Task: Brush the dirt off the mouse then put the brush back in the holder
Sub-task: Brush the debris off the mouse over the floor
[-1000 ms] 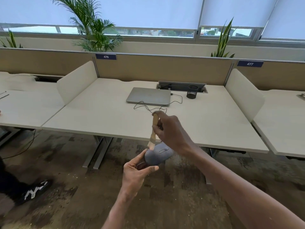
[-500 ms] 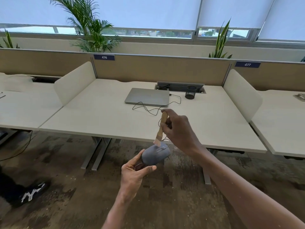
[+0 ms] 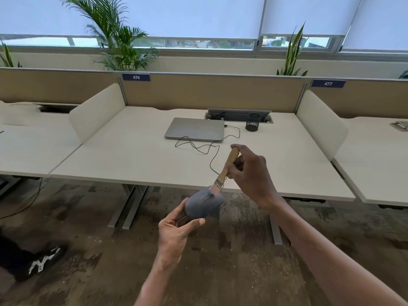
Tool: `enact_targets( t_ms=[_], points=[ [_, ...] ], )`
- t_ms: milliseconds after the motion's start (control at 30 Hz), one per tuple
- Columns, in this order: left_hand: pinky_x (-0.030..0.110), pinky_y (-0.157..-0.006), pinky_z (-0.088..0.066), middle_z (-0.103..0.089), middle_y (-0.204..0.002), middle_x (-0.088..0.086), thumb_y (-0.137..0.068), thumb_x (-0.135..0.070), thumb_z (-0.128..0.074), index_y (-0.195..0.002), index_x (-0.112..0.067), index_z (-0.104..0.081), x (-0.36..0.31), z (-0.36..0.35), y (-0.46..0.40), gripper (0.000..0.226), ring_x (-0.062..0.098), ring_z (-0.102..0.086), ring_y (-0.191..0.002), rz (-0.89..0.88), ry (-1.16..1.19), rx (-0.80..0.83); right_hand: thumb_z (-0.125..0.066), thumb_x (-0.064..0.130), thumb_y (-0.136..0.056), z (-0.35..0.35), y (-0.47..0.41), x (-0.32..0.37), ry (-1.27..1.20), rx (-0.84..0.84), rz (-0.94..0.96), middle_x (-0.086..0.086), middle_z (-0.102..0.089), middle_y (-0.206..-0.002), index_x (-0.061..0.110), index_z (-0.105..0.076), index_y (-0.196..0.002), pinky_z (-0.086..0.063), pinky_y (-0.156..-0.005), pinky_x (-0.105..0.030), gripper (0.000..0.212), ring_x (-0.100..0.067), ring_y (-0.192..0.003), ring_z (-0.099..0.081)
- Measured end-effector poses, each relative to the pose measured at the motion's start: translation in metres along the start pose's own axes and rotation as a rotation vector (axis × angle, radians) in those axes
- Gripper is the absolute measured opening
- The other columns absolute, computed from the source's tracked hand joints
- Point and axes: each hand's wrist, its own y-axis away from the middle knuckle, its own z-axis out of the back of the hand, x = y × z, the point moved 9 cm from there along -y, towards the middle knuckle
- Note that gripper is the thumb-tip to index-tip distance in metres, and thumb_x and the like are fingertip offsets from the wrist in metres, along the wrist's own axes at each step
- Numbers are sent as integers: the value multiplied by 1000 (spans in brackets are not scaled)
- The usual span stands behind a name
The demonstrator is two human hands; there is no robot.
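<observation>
Office bay: pale desk (image 3: 123, 155) in front of tan partition, worn carpet below. Grey wired mouse (image 3: 202, 205) is held in the air just off the desk's near edge, nose tilted up toward 1 o'clock. Left hand (image 3: 176, 230) comes up from 6 o'clock, thumb and fingers clamped on the mouse's rear; underside hidden by the palm. Right hand (image 3: 249, 173) enters from 4 o'clock, fingers pinched closed on the wooden-handled brush (image 3: 225, 171); bristles touch the mouse's front top, handle leaning to 1 o'clock. Bristle tip blurred; dirt not discernible. Mouse cable (image 3: 206, 149) runs to 12 o'clock toward a closed silver laptop (image 3: 195, 129). Black mesh holder (image 3: 253, 122) stands at the laptop's 3 o'clock.
</observation>
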Motion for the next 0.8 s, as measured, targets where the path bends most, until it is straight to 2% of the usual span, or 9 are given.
enact_targets(
  t_ms=[100,233,300,400,467,633,733,800],
  points=[
    [19,-79,-59,-78,-110,1,-48,-9,-92,-115,-24,-70,-2,-2,0,72,16,-74,-106,-8,0,18,-67,5,-92,-1,-2,-14,-31,5,-66,-9,-74,-86,6,-55,-134,-64,-70,-29,44,-17,-70,-74],
    [19,-78,-59,-78,-111,3,-29,-31,-103,-114,-24,-72,-3,-3,0,91,14,-75,-103,-5,3,22,-67,5,-92,7,-4,-24,-13,-24,-94,-12,-73,-88,5,-53,-137,-64,-69,-28,47,-19,-71,-74],
    [18,-78,-59,-78,-111,4,-29,-32,-103,-114,-24,-72,-4,-2,0,90,14,-75,-103,-13,3,16,-67,4,-93,12,-5,-25,-3,-52,-94,-12,-73,-87,6,-54,-136,-64,-68,-29,46,-19,-70,-74],
    [18,-78,-59,-78,-111,3,-49,-10,-95,-113,-24,-71,-4,-1,0,70,14,-74,-105,-21,-14,6,-67,4,-92,10,-6,-24,-40,-52,-93,-13,-74,-89,5,-53,-136,-64,-68,-28,46,-19,-71,-75],
    [17,-77,-58,-78,-110,1,-56,4,-84,-114,-24,-70,-3,-1,-1,66,13,-74,-103,-15,-29,3,-67,4,-92,6,-3,-24,-54,-22,-96,-13,-73,-89,5,-53,-137,-63,-69,-25,47,-19,-72,-75],
    [18,-77,-59,-77,-113,7,-59,11,-81,-115,-22,-70,3,4,-1,66,14,-75,-102,-5,-29,-9,-67,3,-92,10,0,-29,-21,15,-115,-10,-73,-87,5,-56,-135,-63,-69,-25,45,-18,-72,-74],
    [17,-77,-59,-77,-112,8,-56,1,-89,-113,-24,-71,2,3,-3,65,13,-75,-101,-18,-30,4,-67,3,-92,15,-3,-26,-22,-25,-102,-11,-73,-88,5,-55,-136,-62,-68,-22,45,-20,-72,-75],
    [18,-77,-59,-78,-111,7,-39,-19,-101,-113,-24,-72,0,1,-4,80,14,-75,-102,-18,-15,16,-66,3,-93,12,-3,-24,-44,-24,-103,-12,-73,-90,5,-54,-135,-62,-67,-21,44,-21,-73,-75]
  ],
)
